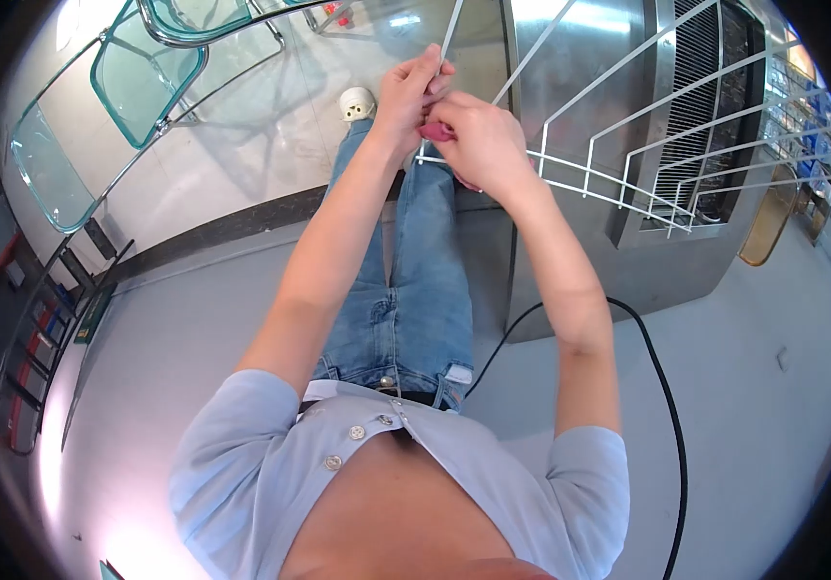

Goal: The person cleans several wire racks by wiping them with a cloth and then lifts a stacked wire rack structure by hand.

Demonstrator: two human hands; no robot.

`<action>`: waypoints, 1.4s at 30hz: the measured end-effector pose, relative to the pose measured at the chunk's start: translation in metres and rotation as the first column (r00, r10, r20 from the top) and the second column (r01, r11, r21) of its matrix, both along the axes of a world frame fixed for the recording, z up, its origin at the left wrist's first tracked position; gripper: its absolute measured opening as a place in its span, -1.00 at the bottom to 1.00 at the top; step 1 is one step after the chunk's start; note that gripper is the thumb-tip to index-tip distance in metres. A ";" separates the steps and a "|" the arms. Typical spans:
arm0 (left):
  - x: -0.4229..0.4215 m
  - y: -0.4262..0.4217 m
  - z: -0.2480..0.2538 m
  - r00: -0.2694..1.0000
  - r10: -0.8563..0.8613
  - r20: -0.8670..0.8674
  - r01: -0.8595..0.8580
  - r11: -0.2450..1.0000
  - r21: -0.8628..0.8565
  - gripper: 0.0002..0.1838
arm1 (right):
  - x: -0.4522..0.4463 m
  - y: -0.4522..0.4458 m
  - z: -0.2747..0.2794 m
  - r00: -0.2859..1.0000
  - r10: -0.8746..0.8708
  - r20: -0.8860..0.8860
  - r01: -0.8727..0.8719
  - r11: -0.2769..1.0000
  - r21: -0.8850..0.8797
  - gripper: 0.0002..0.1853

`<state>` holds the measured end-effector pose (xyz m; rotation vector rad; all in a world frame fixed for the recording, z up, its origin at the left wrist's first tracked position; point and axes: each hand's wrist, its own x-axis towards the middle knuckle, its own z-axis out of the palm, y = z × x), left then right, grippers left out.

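Both my hands meet at the near left corner of a white wire rack (609,176), in front of my legs. My left hand (415,95) is closed around the rack's slanting wire, its fingertips pinched together near the top. Just right of it and touching it, my right hand (478,137) is closed on a pink cloth (437,131), of which a small bunched end shows between the fingers. Most of the cloth is hidden in my right hand.
A steel cabinet (580,280) with a dark vent grille (691,116) stands behind the rack. Glass-seated chairs (145,87) are at upper left. A black cable (671,425) curves across the floor at right. Shelves with goods (812,126) stand at far right.
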<state>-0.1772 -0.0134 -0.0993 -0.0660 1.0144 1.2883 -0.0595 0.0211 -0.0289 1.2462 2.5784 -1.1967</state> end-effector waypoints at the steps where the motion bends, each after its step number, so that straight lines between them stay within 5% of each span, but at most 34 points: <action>1: -0.001 -0.001 -0.003 0.999 -0.017 0.030 0.015 0.999 0.045 -0.64 | 0.002 0.002 0.003 0.999 0.016 0.046 -0.016 1.000 -0.008 -0.94; 6: 0.000 -0.001 -0.005 0.989 0.028 0.146 -0.039 0.996 0.074 -0.62 | 0.020 0.009 0.011 0.983 0.012 0.184 0.006 0.996 -0.094 -0.92; 8: 0.000 0.001 -0.003 0.989 0.030 0.142 -0.041 0.996 0.076 -0.62 | 0.002 -0.004 -0.002 0.999 -0.015 -0.042 0.017 0.999 0.038 -0.93; 10: -0.002 0.005 0.001 0.997 0.056 0.048 -0.054 0.998 -0.032 -0.62 | -0.002 -0.001 -0.003 0.999 -0.015 -0.029 0.017 0.997 0.070 -0.92; 16: -0.010 0.008 -0.011 0.989 0.013 0.150 -0.026 0.996 0.083 -0.62 | 0.089 0.029 0.029 0.961 -0.009 0.277 -0.001 0.999 0.037 -0.91; 27: -0.013 0.003 -0.004 1.000 0.029 -0.004 -0.029 1.000 0.012 -0.61 | 0.077 0.022 0.016 1.000 -0.016 0.020 0.016 1.000 0.011 -0.92; 32: -0.017 0.002 -0.003 0.996 0.086 0.004 -0.086 0.996 0.023 -0.61 | 0.166 0.041 0.035 0.969 -0.160 0.187 0.161 0.987 0.007 -0.87; 36: -0.018 0.003 0.001 0.995 0.081 -0.058 -0.080 0.997 0.011 -0.60 | 0.145 0.034 0.027 0.988 -0.107 0.113 0.107 0.994 0.011 -0.88; 37: -0.017 0.003 0.003 0.994 0.082 -0.074 -0.081 0.997 0.014 -0.60 | 0.129 0.027 0.015 0.997 -0.071 -0.019 0.072 0.996 0.055 -0.88; 42: -0.021 0.001 0.004 0.993 0.102 -0.055 -0.102 0.995 0.003 -0.59 | 0.124 0.032 0.014 0.997 -0.037 0.071 0.037 0.999 0.010 -0.93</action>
